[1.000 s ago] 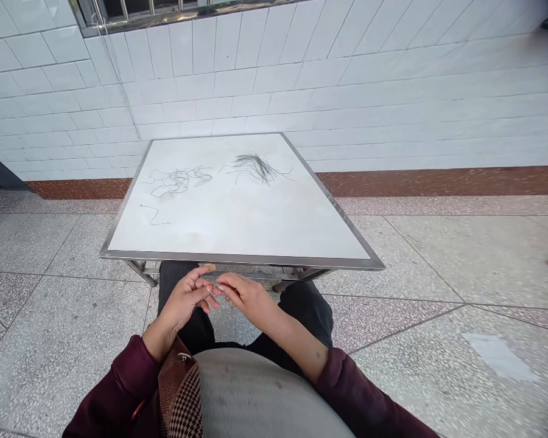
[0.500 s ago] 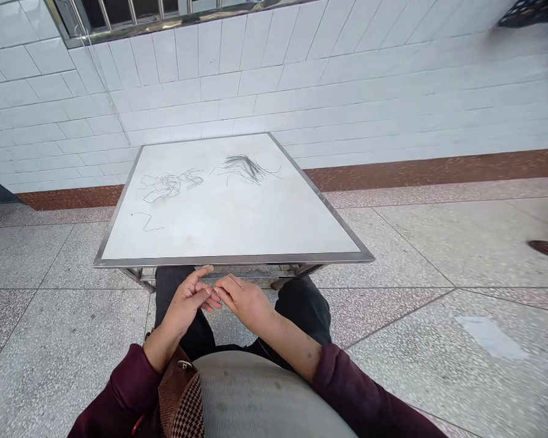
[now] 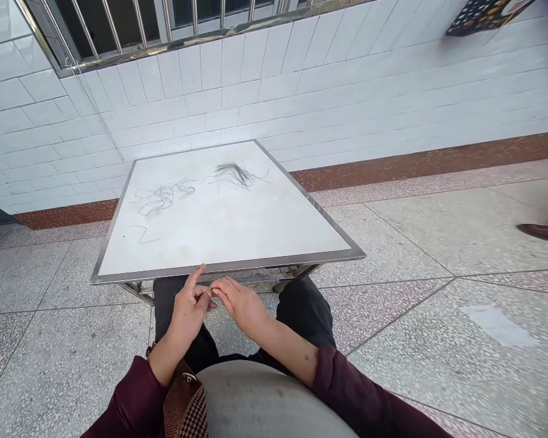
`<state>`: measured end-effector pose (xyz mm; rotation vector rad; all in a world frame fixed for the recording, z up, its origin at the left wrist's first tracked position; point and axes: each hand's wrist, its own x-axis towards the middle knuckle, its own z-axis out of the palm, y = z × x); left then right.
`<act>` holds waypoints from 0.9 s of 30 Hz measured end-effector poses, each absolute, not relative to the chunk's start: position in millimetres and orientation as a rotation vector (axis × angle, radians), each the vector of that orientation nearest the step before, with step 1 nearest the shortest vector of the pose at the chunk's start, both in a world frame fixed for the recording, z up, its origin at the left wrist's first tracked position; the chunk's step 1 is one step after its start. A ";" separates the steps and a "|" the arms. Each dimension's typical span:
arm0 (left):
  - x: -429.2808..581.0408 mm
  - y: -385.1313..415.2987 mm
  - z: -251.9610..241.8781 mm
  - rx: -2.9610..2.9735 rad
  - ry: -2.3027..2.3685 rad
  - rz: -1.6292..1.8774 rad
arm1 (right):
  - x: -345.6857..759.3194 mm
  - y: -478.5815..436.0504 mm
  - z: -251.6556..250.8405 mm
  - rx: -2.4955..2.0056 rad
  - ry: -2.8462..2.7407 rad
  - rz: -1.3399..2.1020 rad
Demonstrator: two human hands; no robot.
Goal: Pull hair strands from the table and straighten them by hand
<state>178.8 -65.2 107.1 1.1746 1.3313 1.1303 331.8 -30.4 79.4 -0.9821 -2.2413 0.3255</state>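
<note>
Both of my hands meet in front of the white tabletop (image 3: pixel 265 237), over my lap. My left hand (image 3: pixel 188 310) pinches with thumb and bent fingers while its index finger points up toward the table's edge. My right hand (image 3: pixel 242 307) is closed in a pinch, its fingertips touching those of the left. Whatever lies between the fingertips is too small to make out. On the tabletop lie a dense bunch of dark, hair-like strands (image 3: pixel 237 174), a looser tangle of strands (image 3: pixel 159 198) to its left, and a single curved strand (image 3: pixel 142 236) nearer me.
The metal-edged table stands close to a white tiled wall (image 3: pixel 201 91) with a barred window (image 3: pixel 119 30). A white sheet (image 3: pixel 500 325) lies on the floor at right. Further right is a person's dark red shoe (image 3: pixel 541 232). A patterned dark item (image 3: pixel 484 15) shows at top right.
My view has tilted and shifted slightly. My left index finger is now straighter and points up, and the fingertips of both hands are pressed closer together. The strands on the table look unchanged.
</note>
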 end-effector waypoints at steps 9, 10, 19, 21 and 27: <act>176.5 -65.6 109.4 1.077 1.304 1.221 | 334.8 -30.9 82.9 -0.976 -2.046 0.576; 177.2 -65.6 108.8 1.047 1.291 1.238 | 334.6 -31.4 84.1 -0.963 -2.050 0.550; 177.8 -67.3 108.9 0.894 1.252 1.335 | 336.1 -33.9 90.3 -0.821 -2.257 0.233; 176.0 -66.6 107.7 0.909 1.286 1.312 | 336.1 -35.3 90.8 -0.788 -2.321 0.173; 174.0 -64.9 103.7 0.984 1.354 1.257 | 332.4 -40.1 87.0 -0.862 -2.295 0.122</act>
